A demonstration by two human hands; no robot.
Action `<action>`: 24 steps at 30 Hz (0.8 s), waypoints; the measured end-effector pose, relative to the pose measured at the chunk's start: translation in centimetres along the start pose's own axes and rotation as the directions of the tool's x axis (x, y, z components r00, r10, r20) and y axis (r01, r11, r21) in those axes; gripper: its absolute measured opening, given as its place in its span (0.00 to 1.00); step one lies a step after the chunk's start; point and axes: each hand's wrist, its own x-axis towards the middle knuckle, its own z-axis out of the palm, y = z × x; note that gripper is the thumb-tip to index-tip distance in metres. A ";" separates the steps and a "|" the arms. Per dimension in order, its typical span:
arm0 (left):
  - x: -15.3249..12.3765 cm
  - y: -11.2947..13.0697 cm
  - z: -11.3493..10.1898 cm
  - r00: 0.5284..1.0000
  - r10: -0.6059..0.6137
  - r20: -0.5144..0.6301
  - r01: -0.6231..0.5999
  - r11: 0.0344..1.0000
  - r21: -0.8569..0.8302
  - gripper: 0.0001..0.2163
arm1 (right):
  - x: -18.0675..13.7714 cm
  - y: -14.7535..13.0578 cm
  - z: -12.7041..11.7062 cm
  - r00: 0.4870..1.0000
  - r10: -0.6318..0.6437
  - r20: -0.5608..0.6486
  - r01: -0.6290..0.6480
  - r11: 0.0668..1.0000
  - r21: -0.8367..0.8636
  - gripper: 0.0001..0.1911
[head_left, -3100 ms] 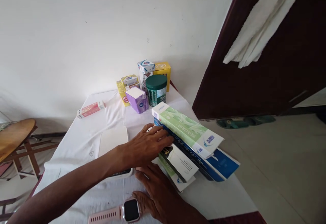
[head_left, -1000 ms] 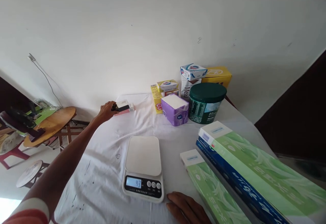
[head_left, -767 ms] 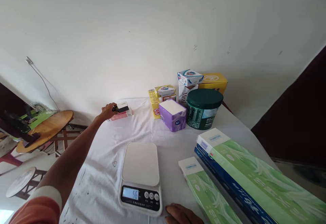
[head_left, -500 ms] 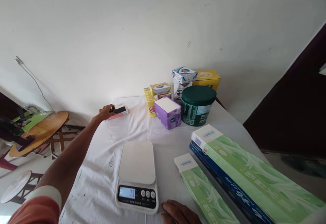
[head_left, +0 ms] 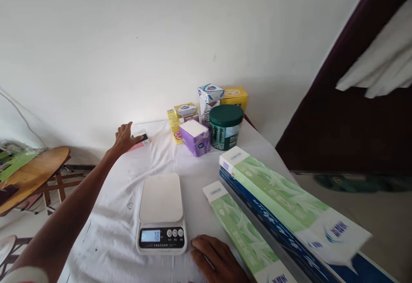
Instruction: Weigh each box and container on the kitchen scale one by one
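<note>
My left hand (head_left: 123,138) is stretched out to the far left edge of the table, open, with its fingers apart and the thumb over a small pink and white box (head_left: 141,143). A black patch or dark item (head_left: 143,136) shows on top of that box, partly behind the thumb; I cannot tell which it is. Close to me, my right hand (head_left: 216,257) lies on the cloth with fingers loosely extended, holding nothing visible. Just left of it is a white kitchen scale (head_left: 161,199), its plate bare and its display (head_left: 151,236) seeming to read 78.
Along the back stand a purple tissue pack (head_left: 195,139), a green lidded tub (head_left: 225,127) and yellow and white boxes (head_left: 185,110). Long green cartons (head_left: 273,184) and a blue one (head_left: 280,227) fill the right side. A wooden table (head_left: 48,167) is at left.
My left hand has let go at the pink and white box, its fingers now spread. The view has shifted right. The scale's reading seems to go from 77 to 78.
</note>
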 end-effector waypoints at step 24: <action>-16.5 20.3 -3.2 0.392 0.884 0.256 -0.818 0.462 -0.343 0.20 | 0.6 -2.1 -2.6 0.901 0.185 0.393 -0.266 0.950 0.164 0.18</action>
